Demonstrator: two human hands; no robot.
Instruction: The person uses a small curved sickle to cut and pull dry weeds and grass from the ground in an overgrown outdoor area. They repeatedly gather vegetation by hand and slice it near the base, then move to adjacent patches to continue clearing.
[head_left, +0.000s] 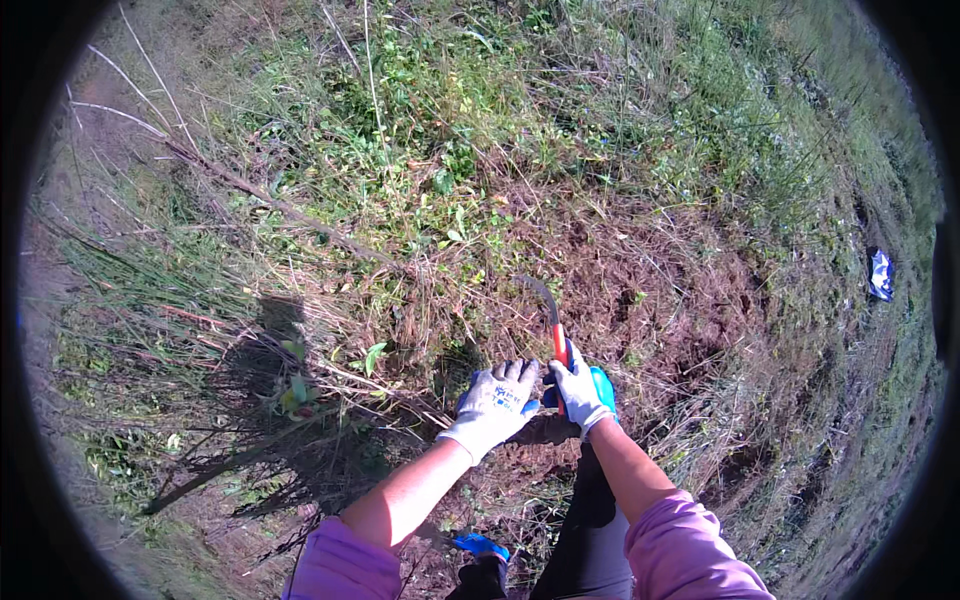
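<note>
My right hand (579, 390), in a white and blue work glove, is closed around the orange handle of a sickle (559, 343). The curved dark blade points away from me and bends left over cut grass and bare soil. My left hand (498, 399), in a matching glove with printed marks on its back, is just left of the sickle, palm down, its fingers slightly spread. Nothing shows in it, though its palm side is hidden. Dry stalks (405, 397) lie to the left of that hand.
A long woody branch (285, 208) slants across the upper left. Heaped long grass (172, 322) lies at the left, partly in shadow. One blue shoe (481, 544) shows at the bottom, a shiny wrapper (880, 274) far right. Green weeds (450, 150) grow ahead.
</note>
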